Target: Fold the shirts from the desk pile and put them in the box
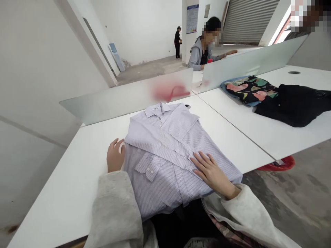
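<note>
A striped, pale lilac button-up shirt (pixel 170 179) lies front up on the white table, its collar pointing away from me. Both sleeves are folded across its front, and one cuff with two buttons rests near the middle. The lower hem reaches the table's near edge, by my body. My right hand (pixel 210 172) lies flat on the shirt's right side, over a sleeve, fingers spread. At the shirt's left edge is my left hand (pixel 115 155), fingers loosely curved and apart, near the sleeve fold; it grips no cloth that I can see.
Frosted divider panels (pixel 124 98) run along the table's (pixel 85 162) far side. To the right lie a floral garment (pixel 252 90) and black clothing (pixel 297 106). A red-rimmed container (pixel 281 165) is below the right edge. Beyond the divider sits a person (pixel 198 55); another person (pixel 177 43) stands farther back.
</note>
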`<state>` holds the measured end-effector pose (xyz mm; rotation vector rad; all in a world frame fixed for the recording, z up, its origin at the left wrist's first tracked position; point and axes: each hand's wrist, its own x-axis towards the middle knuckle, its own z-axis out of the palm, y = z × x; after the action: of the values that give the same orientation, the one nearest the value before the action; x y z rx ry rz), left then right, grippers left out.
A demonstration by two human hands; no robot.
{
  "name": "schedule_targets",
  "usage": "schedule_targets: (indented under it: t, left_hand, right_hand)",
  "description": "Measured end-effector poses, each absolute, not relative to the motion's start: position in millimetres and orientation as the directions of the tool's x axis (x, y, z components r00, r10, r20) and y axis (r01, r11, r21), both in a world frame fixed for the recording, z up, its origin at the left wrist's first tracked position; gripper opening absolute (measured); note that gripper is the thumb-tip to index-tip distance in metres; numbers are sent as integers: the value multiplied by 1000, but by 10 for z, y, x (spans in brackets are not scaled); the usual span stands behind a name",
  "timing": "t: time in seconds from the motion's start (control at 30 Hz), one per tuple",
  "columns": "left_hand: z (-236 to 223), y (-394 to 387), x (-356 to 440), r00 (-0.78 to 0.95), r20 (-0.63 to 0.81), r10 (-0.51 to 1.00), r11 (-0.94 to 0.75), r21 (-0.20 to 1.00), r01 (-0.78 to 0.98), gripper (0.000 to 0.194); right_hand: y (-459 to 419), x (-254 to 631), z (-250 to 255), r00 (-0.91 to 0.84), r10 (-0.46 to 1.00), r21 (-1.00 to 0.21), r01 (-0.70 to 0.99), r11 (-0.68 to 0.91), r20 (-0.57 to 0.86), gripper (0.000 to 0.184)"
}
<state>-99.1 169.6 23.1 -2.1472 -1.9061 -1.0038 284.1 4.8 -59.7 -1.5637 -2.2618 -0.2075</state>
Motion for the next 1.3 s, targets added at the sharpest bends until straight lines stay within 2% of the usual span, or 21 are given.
schedule_targets:
  t: [0.13,0.27,0.37,0.47,0.57,0.63,0.7,0.77,0.87,0.97,1.07,1.17,1.3]
  left_hand:
    - [556,989,-951,-145,688,711,-235,426,873,34]
    - [647,169,-772,-455,726,516,-295,649,701,33]
    - [482,-285,-624,-607,657,446,-360,753,551,27]
    - [170,-587,-598,-626,535,567,-277,840,467,27]
    - [-198,-803,-694,-657,322,681,-127,936,328,36]
    - [-440,-917,-782,-686,164,708,-20,977,213,45]
    - [-668,-1003,-857,-682,16,731,90,989,120,53]
    - [-866,-1045,-903,-655,-111,748,186,981,45,58]
    - [-1063,-1008,-911,-635,-228,738,237,969,-72,54]
    - [-1103,-879,-871,-595,-252,763,216,967,-133,36]
    - [-1045,-750,-821,-573,-232,786,226,971,-84,25]
    - [-990,-711,-796,-577,-200,792,241,971,-5,26]
    - [-982,-813,-827,-600,-186,778,240,971,10,33]
  right_hand:
    - [49,2857,-596,-312,859,-109,917,384,406,48]
    - [41,2877,-558,-289,857,-240,877,416,427,44]
    - [6,2924,-502,-227,850,-466,754,462,475,35]
    - [-77,3052,-438,-64,880,-731,529,431,472,30]
    - [-226,3318,-421,176,913,-868,419,268,367,30]
    - [-362,3571,-456,352,890,-883,457,107,290,35]
    - [-515,3839,-528,450,868,-842,535,-73,211,42]
    - [-663,4052,-629,426,900,-756,618,-216,91,51]
    - [-823,4148,-799,321,947,-709,659,-251,-37,52]
    - [-874,3990,-922,276,961,-828,544,-139,20,52]
    - [-859,3785,-961,213,977,-936,344,-80,-5,55]
    - [-847,3687,-960,180,980,-976,183,-122,-88,54]
    - [-869,3682,-978,252,955,-986,8,-166,-159,49]
